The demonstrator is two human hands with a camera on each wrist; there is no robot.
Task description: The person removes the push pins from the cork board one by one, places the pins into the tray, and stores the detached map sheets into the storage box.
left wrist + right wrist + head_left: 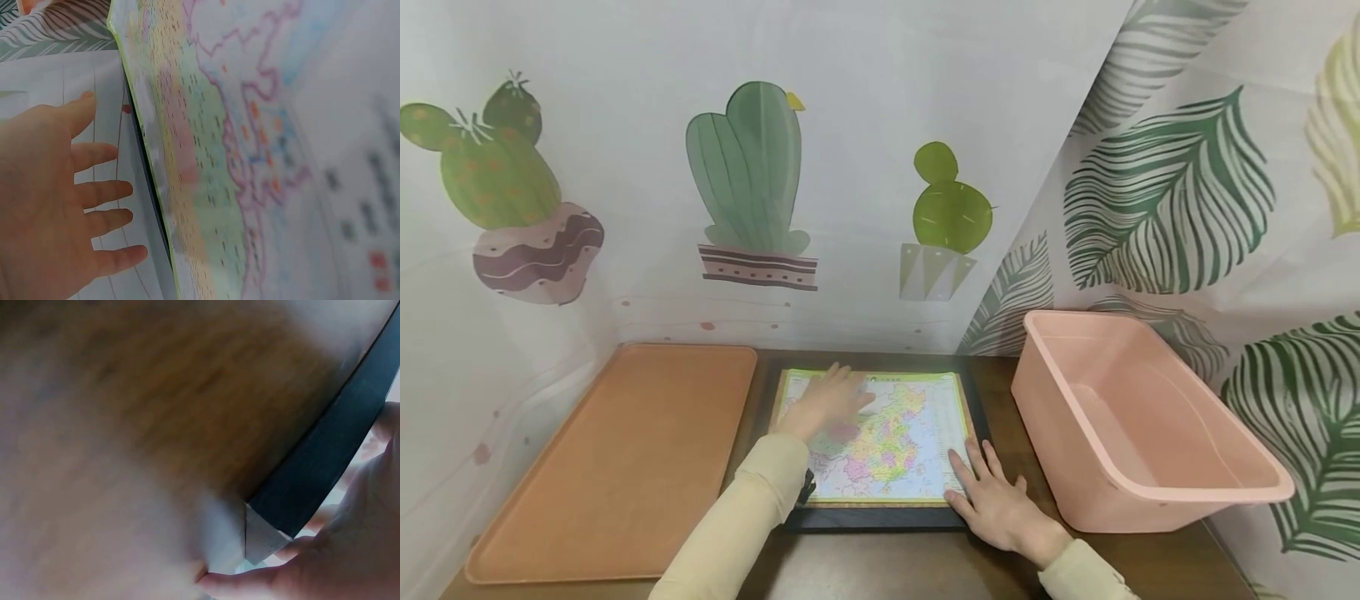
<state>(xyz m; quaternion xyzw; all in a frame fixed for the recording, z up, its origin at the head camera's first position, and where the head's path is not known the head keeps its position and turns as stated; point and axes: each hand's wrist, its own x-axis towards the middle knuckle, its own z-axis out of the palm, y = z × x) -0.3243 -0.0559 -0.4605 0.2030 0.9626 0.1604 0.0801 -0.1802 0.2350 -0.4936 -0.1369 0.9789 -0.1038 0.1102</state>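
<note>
A colorful map sheet with a yellow-green border lies on a dark rectangular board, a brown strip showing around the sheet. My left hand is over the map's upper left part, fingers extended and a little blurred. In the left wrist view the same hand shows spread fingers, with nothing held, close over the map. At the lower right corner, my right hand rests on the board's edge with fingers spread. The right wrist view shows its fingers beside the board's black edge.
On the left lies a flat orange-brown tray with a low rim. A deep pink plastic bin stands at the right, close beside my right hand. Behind the brown table hangs a white curtain printed with cacti and leaves.
</note>
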